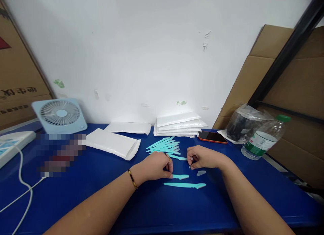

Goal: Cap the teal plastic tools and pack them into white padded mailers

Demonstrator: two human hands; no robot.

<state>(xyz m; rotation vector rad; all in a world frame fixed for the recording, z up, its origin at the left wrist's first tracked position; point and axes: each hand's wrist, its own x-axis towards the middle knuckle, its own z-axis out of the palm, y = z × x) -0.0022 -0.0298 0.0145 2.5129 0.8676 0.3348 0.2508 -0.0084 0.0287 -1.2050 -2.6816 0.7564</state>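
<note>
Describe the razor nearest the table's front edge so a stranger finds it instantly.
On the blue table, find the left hand. Just nearer the front edge, a teal razor lies crosswise, angled end to the right. Unlike the held razor and the razor heap beyond, it lies alone, untouched, its whole length showing.

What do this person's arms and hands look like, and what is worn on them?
Both forearms are bare, with no sleeve in view. The left hand has a gold-coloured ring, and its wrist a thin dark bracelet with gold-coloured parts. The right hand shows no glove, ring or bracelet.
</note>
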